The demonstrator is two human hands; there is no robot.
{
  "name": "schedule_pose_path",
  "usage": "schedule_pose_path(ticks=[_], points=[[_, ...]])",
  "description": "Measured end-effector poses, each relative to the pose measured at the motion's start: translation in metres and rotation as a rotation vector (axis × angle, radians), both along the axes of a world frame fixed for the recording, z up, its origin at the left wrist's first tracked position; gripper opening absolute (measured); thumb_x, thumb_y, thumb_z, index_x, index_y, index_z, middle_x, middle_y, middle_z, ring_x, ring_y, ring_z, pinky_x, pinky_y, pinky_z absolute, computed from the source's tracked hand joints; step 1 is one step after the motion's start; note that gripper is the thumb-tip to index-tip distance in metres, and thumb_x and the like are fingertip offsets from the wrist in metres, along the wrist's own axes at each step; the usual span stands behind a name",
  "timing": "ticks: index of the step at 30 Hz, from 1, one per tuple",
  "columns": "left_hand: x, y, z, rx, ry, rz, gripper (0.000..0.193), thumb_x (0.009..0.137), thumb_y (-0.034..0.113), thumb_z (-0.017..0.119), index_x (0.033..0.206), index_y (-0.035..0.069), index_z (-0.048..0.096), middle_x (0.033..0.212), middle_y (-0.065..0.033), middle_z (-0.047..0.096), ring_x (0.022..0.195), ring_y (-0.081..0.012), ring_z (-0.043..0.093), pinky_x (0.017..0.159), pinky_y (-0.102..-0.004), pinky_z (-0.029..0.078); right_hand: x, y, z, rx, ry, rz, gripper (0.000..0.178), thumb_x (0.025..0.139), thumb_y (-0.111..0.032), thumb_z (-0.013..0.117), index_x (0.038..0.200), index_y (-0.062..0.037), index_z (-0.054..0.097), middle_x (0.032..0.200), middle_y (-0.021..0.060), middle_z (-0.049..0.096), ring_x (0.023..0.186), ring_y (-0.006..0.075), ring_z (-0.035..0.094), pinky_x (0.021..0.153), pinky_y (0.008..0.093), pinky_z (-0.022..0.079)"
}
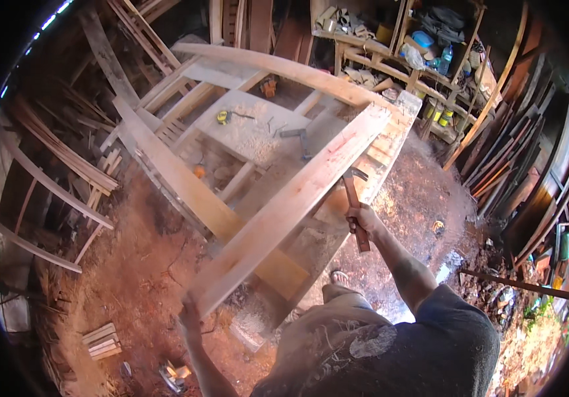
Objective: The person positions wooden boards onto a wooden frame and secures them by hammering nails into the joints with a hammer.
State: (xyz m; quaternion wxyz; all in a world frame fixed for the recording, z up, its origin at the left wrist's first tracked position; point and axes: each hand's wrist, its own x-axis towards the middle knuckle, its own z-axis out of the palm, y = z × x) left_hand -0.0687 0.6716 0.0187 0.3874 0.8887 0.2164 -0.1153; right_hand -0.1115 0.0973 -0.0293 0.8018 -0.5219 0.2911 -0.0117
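Observation:
My right hand [362,218] is closed round the wooden handle of a claw hammer [352,192], its head up beside the edge of a long pale board. That wooden board [297,192] slants across the workbench, from its near end at the lower left to a corner at the far right. My left hand [190,316] grips the near end of this board, some of its fingers hidden. Under it runs a second board [178,169], crossing at an angle. A third long board [284,71] lies along the far side of the bench and meets the slanting one near the corner.
The slatted workbench [231,135] carries a yellow tape measure [223,118], a dark angled tool [294,134], several nails and shavings. Shelves [390,53] with bottles and bags stand behind. Timber [509,145] leans at right. Small wood pieces [102,341] lie on the reddish ground.

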Motion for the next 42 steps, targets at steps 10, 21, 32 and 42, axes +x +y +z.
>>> schedule_pose_path(ticks=[10,21,32,42], points=[[0.019,-0.104,-0.044,0.049,0.000,-0.250,0.054,0.107,0.048,0.047,0.136,0.004,0.059,0.115,-0.0237,0.071,0.108,-0.0346,0.069,0.087,-0.0427,0.052,0.026,-0.116,0.013,-0.195,0.166,0.027,0.018,0.092,-0.020,0.063,0.085,-0.0034,0.060,0.064,0.0041,0.057,0.049,0.0159,0.054,0.046,0.0293,0.048],[0.034,-0.192,0.004,0.056,0.151,-0.189,0.065,0.102,0.058,0.049,0.130,0.001,0.063,0.114,-0.0235,0.070,0.096,-0.0327,0.072,0.080,-0.0444,0.056,-0.044,-0.027,-0.001,-0.050,0.268,0.133,0.013,0.090,-0.010,0.067,0.094,-0.0070,0.054,0.066,0.0019,0.054,0.046,0.0140,0.051,0.042,0.0310,0.045],[0.004,-0.061,-0.063,-1.296,0.208,0.126,0.025,0.105,0.029,0.051,0.102,0.006,0.060,0.086,-0.0059,0.056,0.080,-0.0183,0.056,0.075,-0.0319,0.051,-0.093,0.003,0.013,-0.053,0.290,0.004,0.016,0.090,-0.011,0.068,0.096,-0.0060,0.055,0.070,0.0023,0.055,0.048,0.0128,0.052,0.042,0.0302,0.046],[0.046,-0.060,-0.009,-1.312,0.396,-0.087,0.015,0.106,0.013,0.049,0.114,0.003,0.059,0.087,-0.0058,0.058,0.077,-0.0182,0.056,0.063,-0.0318,0.043,-0.149,0.154,0.043,-0.078,0.200,-0.220,0.014,0.093,-0.014,0.065,0.091,-0.0045,0.056,0.069,0.0006,0.053,0.050,0.0107,0.051,0.045,0.0274,0.044]])
